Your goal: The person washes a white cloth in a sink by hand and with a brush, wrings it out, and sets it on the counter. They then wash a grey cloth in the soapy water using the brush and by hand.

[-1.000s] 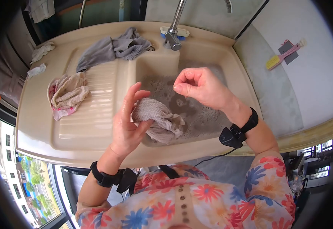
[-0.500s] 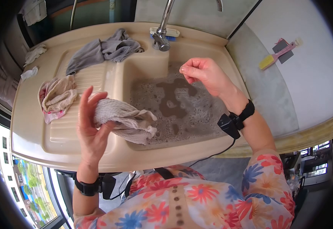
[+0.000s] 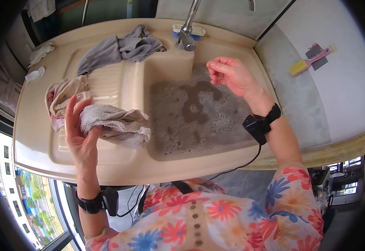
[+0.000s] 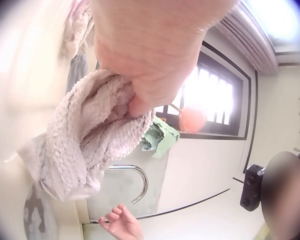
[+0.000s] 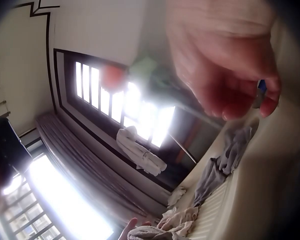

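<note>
My left hand (image 3: pixel 82 142) grips a bunched, light grey textured cloth (image 3: pixel 117 125) over the ribbed drainboard, left of the basin. In the left wrist view the thumb presses into the folds of this cloth (image 4: pixel 75 140). Over the far part of the basin, my right hand (image 3: pixel 234 77) hangs in the air with bent fingers and holds nothing; the right wrist view shows the same hand (image 5: pixel 230 70) with curled fingers. Beside the held cloth lies a beige and pink cloth (image 3: pixel 67 94), partly behind the left fingers. Foamy grey water (image 3: pixel 170 125) fills the basin.
A grey cloth (image 3: pixel 122 48) lies at the back of the drainboard. The faucet (image 3: pixel 186 39) rises behind the basin, with a white and blue brush (image 3: pixel 195 31) beside it. Small white cloths (image 3: pixel 35 74) rest at the left edge. A yellow and pink brush (image 3: pixel 310 62) hangs on the right wall.
My left hand has carried the light grey cloth leftward from over the basin to the drainboard. The right hand has drawn away toward the back of the basin.
</note>
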Available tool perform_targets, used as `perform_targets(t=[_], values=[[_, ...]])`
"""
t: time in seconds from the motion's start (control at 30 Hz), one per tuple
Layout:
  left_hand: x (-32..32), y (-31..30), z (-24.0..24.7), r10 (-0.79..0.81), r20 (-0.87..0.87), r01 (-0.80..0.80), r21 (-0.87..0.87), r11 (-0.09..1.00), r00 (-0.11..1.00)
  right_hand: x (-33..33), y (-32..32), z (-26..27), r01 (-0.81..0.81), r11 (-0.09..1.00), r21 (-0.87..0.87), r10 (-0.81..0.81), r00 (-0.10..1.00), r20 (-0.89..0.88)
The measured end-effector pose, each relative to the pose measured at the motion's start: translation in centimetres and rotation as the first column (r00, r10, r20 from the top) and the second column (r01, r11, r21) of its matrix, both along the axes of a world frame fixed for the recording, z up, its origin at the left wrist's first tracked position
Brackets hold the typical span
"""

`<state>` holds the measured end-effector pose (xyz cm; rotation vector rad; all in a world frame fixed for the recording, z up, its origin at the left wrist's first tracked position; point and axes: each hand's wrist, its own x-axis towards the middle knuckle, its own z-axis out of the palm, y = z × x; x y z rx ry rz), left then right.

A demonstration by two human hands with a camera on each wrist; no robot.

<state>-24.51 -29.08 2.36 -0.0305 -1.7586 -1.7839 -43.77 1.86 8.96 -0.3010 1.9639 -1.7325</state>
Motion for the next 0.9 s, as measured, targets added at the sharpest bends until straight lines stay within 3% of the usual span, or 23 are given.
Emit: perform_targets(t=[0.27, 0.4, 0.47, 0.53, 0.67, 0.77, 0.9], values=[[0.2, -0.9, -0.2, -0.026, 0.026, 0.026, 0.004, 1.0, 0.999, 0.7, -3.7, -1.1, -0.177, 0.984, -0.022, 0.175, 0.981, -0.082], [0.0, -0.9, -0.2, -0.038, 0.038, 0.038, -0.001, 0.999, 0.999, 2.8, -8.8, -2.6, -0.556, 0.83, 0.05, 0.558, 0.827, -0.062], [-0.1, -1.0, -0.2, -0.036, 0.046, 0.036, 0.0, 0.999, 0.998, 3.7, -10.5, -3.4, -0.623, 0.779, 0.076, 0.618, 0.782, 0.084], [-0.1, -1.3, -0.4, -0.046, 0.06, 0.047, -0.009, 0.999, 0.997, 3.8, -11.3, -3.7, -0.682, 0.696, 0.226, 0.674, 0.728, 0.122], [0.0, -1.9, -0.7, -0.065, 0.063, 0.066, -0.004, 0.998, 0.996, 3.1, -11.0, -3.8, -0.668, 0.715, 0.205, 0.639, 0.744, 0.196], [-0.1, -2.1, -1.0, -0.064, 0.069, 0.063, 0.005, 0.998, 0.996, 2.0, -10.1, -3.5, -0.588, 0.802, 0.104, 0.578, 0.809, 0.11], [-0.4, -2.4, -1.5, -0.043, 0.102, 0.039, 0.045, 0.998, 0.994, 0.7, -8.9, -2.9, -0.491, 0.865, 0.102, 0.486, 0.871, 0.072]])
